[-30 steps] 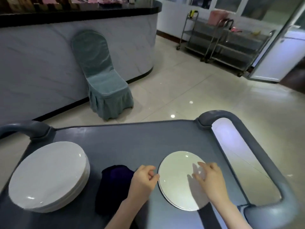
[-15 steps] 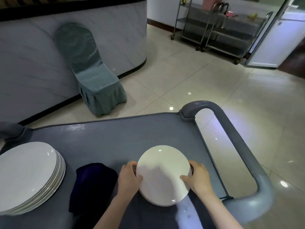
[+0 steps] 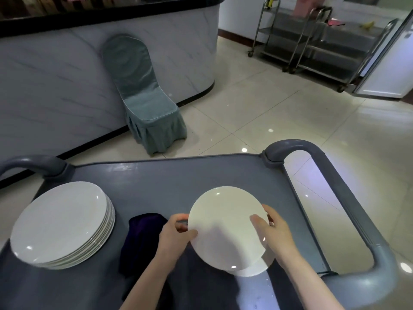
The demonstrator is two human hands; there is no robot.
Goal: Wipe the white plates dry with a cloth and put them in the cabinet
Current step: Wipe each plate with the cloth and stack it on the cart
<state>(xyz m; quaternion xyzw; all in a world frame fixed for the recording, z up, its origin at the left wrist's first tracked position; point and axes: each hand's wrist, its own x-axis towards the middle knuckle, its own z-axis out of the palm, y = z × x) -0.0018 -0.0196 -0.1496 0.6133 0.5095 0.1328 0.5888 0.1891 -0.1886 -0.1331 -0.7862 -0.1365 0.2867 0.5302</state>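
Observation:
A white plate [image 3: 225, 229] is lifted and tilted above the grey cart top [image 3: 169, 180]. My left hand [image 3: 176, 238] grips its left rim, thumb on the face. My right hand [image 3: 274, 231] grips its right rim, thumb on top as well. Under it, another white plate [image 3: 257, 268] lies on the cart, only its lower edge showing. A stack of several white plates [image 3: 62, 222] sits at the cart's left end. A dark purple cloth [image 3: 140, 238] lies crumpled between the stack and my left hand.
The cart has grey handle loops at the left [image 3: 33, 164] and right [image 3: 348, 204]. A teal covered chair [image 3: 143, 95] stands against a marble counter [image 3: 55, 81]. Steel trolleys [image 3: 312, 39] and an open white door [image 3: 388, 61] are at the far right, across tiled floor.
Both hands went from touching the plate's edges as it lay on the cart to gripping its rims. The plate has risen and tilted, uncovering another plate beneath.

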